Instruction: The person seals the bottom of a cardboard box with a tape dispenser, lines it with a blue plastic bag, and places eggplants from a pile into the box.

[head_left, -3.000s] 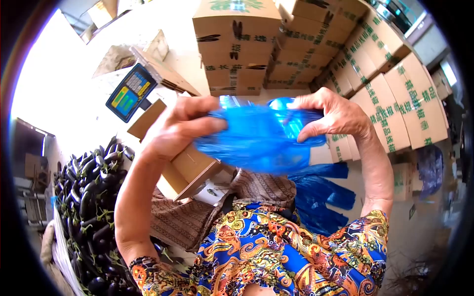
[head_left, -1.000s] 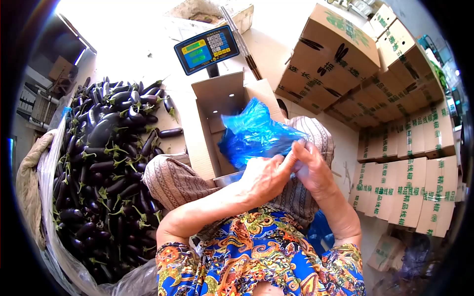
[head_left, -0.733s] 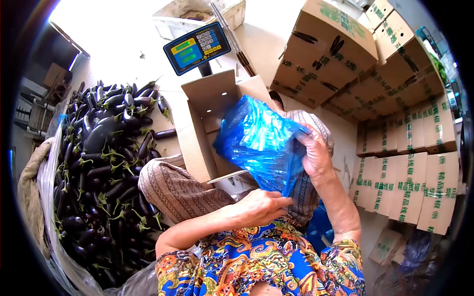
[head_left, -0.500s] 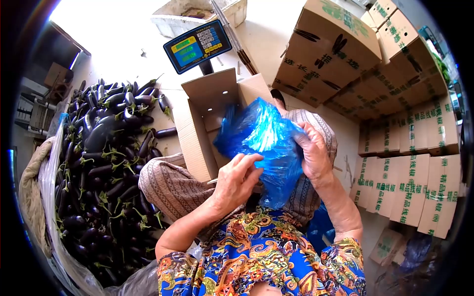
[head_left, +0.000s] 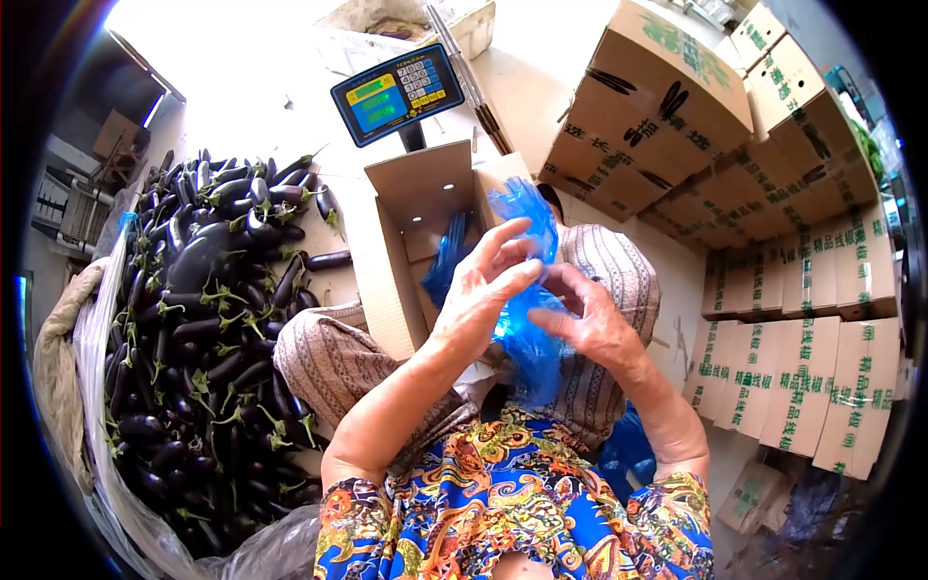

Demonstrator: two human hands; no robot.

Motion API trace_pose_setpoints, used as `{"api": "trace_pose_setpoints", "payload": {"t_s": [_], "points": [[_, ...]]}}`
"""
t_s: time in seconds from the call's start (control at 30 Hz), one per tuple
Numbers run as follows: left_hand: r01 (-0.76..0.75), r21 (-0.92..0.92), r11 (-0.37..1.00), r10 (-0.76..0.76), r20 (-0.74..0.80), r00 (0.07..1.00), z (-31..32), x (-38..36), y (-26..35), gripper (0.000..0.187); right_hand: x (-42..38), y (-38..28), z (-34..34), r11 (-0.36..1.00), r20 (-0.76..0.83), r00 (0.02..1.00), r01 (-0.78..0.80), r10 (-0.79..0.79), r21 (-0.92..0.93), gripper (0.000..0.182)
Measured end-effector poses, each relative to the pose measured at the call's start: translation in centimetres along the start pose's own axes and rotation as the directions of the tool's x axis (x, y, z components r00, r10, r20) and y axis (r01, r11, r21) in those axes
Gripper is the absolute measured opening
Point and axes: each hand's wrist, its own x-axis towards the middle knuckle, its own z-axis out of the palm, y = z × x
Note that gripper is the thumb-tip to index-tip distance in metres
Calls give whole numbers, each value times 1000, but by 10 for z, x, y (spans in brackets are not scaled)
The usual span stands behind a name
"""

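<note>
A crumpled blue plastic bag [head_left: 534, 362] hangs upright between my hands, above my lap. My left hand [head_left: 483, 290] has its curved fingers and thumb at the upper part of the bag. On the other side, my right hand [head_left: 597, 319] grips the bag's gathered middle between fingers and thumb. An open cardboard box [head_left: 389, 300] stands just beyond my left hand, with blue plastic [head_left: 445, 261] inside it. The bag's opening cannot be made out.
Many eggplants [head_left: 217, 358] lie heaped on plastic sheeting at left. A scale display [head_left: 398, 95] stands behind the box. Printed cartons [head_left: 793, 358] are stacked at right. A white foam box [head_left: 474, 29] is at the back; more blue plastic [head_left: 628, 445] lies by my right leg.
The bag, spread wide before, is now bunched into a narrow upright strip. My left hand has moved up and right, my right hand slightly left, so they are closer together.
</note>
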Motion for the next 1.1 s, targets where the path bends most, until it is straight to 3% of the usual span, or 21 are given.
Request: {"api": "trace_pose_setpoints", "payload": {"t_s": [0.07, 0.17, 0.2, 0.3, 0.33, 0.4, 0.47, 0.5, 0.57, 0.6, 0.63, 0.73, 0.77, 0.8, 0.83, 0.87, 0.9, 0.97, 1.0, 1.03, 1.1], "points": [[-67, -17, 998, 67, -5, 998, -4, 5, -17, 48, 5, 4, 2, 999, -43, 999, -26, 25, -27, 28], [-135, -16, 991, 132, -111, 985, 1, 7, -17, 25, 10, 6, 3, 936, -104, 985, -95, 138, 340, 20], [-136, -25, 990, 132, -121, 984, -4, 8, -13, 23, 13, 7, 2, 834, -80, 989, -61, 125, 549, 20], [-105, -189, 976, 73, -167, 983, -20, 7, 4, 10, 17, 1, -10, 735, -147, 970, -44, 193, 677, 24], [-94, -242, 966, 52, -173, 984, -28, 5, 9, 11, 21, 10, -20, 727, -124, 970, -69, 209, 683, 31], [-48, -307, 950, 13, -116, 993, -49, 0, 24, 14, 25, 12, -30, 679, -165, 964, -21, 208, 734, 27], [-62, -331, 942, -16, -227, 974, -70, 0, 40, 16, 35, 22, -42, 588, -182, 954, 7, 239, 809, 19], [-68, -346, 936, -29, -268, 963, -76, 0, 53, 16, 40, 22, -47, 583, -205, 958, 51, 201, 811, 19], [-122, -366, 922, 59, -180, 982, -114, 0, 61, 20, 48, 29, -65, 671, -265, 936, 45, 230, 740, 20], [-114, -357, 927, 49, -186, 981, -122, -1, 75, 21, 53, 29, -73, 743, -363, 892, 49, 268, 668, 20], [-172, -295, 940, 99, -249, 964, -131, -1, 82, 20, 61, 35, -79, 671, -380, 884, 109, 272, 733, 19], [-211, -153, 966, 124, -442, 888, -154, 1, 101, 16, 63, 32, -104, 891, -460, 876, 86, 146, 445, 17], [-187, -42, 981, 142, -498, 855, -153, -3, 108, 14, 63, 34, -108, 875, -465, 880, 145, 99, 462, 17], [-202, 14, 979, 191, -402, 896, -172, -7, 111, 14, 63, 42, -121, 951, -511, 859, 134, 29, 278, 17], [-222, 69, 973, 232, -300, 925, -174, -11, 124, 14, 64, 39, -124, 990, -541, 840, 113, -49, 84, 17], [-254, 222, 941, 332, -476, 815, -161, -9, 121, 14, 59, 29, -128, 834, -540, 792, -72, -285, -546, 14], [-247, 292, 924, 349, -382, 855, -171, -16, 126, 13, 54, 24, -134, 654, -367, 840, -19, -400, -756, 13], [-220, 600, 769, 493, -338, 802, -168, -21, 127, 11, 41, 21, -153, 436, -46, 981, 41, -186, -899, 17], [-233, 581, 780, 456, -272, 848, -163, -28, 130, 11, 35, 29, -162, 444, 43, 999, 50, -27, -894, 26], [-236, 643, 729, 466, -212, 859, -157, -31, 132, 11, 29, 22, -161, 350, 24, 981, -46, 195, -935, 35], [-251, 754, 607, 473, -89, 877, -144, -34, 132, 11, 31, -5, -154, 444, 104, 987, 38, 125, -895, 42]]}}
